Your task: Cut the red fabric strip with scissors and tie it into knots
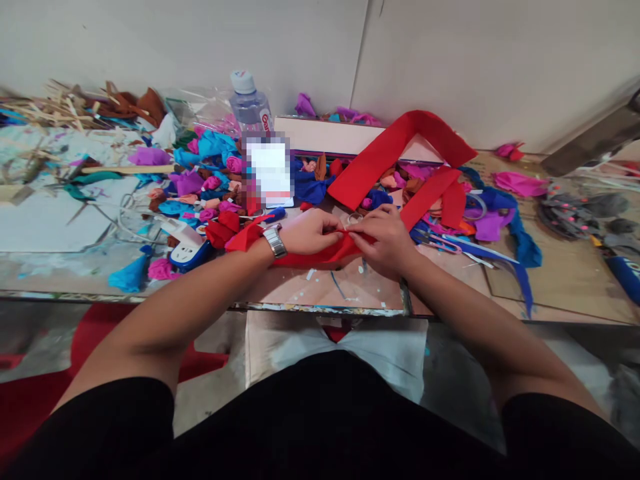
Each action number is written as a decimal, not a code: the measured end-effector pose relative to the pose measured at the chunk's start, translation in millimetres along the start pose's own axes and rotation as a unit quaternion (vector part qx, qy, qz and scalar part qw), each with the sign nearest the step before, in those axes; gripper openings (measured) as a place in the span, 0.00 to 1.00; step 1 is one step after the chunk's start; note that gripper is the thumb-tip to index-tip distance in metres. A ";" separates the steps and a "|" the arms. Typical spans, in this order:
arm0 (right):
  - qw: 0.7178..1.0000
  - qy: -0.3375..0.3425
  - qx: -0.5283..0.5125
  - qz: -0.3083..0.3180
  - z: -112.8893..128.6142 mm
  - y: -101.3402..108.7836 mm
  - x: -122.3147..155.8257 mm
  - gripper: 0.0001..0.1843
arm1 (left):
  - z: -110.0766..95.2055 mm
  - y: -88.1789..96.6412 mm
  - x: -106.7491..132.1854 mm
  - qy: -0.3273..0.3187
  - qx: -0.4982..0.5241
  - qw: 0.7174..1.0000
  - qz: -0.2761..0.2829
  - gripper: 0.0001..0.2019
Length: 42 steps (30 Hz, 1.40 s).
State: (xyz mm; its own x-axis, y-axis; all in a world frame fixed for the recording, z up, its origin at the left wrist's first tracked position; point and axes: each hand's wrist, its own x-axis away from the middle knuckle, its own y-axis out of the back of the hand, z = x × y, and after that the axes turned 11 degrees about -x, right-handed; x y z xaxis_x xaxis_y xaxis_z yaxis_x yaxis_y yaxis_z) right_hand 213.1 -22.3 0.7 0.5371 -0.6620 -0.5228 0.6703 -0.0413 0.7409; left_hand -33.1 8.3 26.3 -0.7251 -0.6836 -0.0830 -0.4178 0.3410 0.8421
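Observation:
My left hand (309, 232), with a metal watch (275, 241) on the wrist, pinches a red strip (320, 257) that looks like crepe paper or thin cloth. My right hand (384, 240) grips the same strip a little to the right, the fingertips of both hands almost meeting. Below the hands the strip's edge sags close to the table. A long red band (370, 167) loops up over the pile beyond my right hand; whether it is one piece with the held part, I cannot tell. Red crumpled flowers (223, 230) lie left of my left wrist.
A water bottle (250, 107) stands behind a phone-like bright screen (270, 170). Colourful crumpled pieces cover the table's middle. A white-and-blue power strip (187, 250) sits at left, near green-handled pliers (83, 187). Scissors (440, 241) lie right of my right hand, before cardboard (565, 280).

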 end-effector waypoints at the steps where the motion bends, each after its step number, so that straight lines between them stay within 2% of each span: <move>1: 1.000 0.002 0.000 -0.002 0.0 0.1 0.1 0.11 | 1.5 -0.5 -0.5 -0.005 0.005 1.000 0.007 0.14; 7: 1.000 0.016 -0.016 -0.004 3.9 2.6 1.3 0.11 | 7.9 -3.3 -3.2 0.005 0.029 1.000 0.004 0.13; 14: 1.000 0.021 -0.012 0.011 7.3 3.7 0.8 0.12 | 3.5 -2.0 -2.1 0.005 0.065 0.998 0.004 0.15; 20: 1.000 -0.018 -0.005 0.011 8.0 3.4 1.0 0.12 | -0.2 -1.5 -1.9 0.010 0.041 0.999 -0.026 0.15; 26: 1.000 -0.026 -0.008 0.008 8.8 2.4 0.9 0.11 | -0.9 -2.5 -1.6 0.010 0.031 0.999 -0.030 0.18; 31: 1.000 -0.016 0.005 0.005 10.2 2.8 0.0 0.10 | -0.2 -5.0 -1.4 0.004 0.030 0.999 -0.041 0.16; 42: 1.000 -0.025 0.011 0.004 14.7 3.1 -1.7 0.08 | -6.2 -9.7 2.1 -0.016 -0.025 0.995 -0.096 0.17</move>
State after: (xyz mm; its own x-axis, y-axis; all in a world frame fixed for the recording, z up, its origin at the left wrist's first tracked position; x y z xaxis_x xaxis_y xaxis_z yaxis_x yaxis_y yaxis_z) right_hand 206.7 -32.3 10.2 0.5162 -0.6988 -0.4952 0.6546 -0.0510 0.7542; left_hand -27.1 -0.4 21.2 -0.6516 -0.7121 -0.2616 -0.5235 0.1725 0.8344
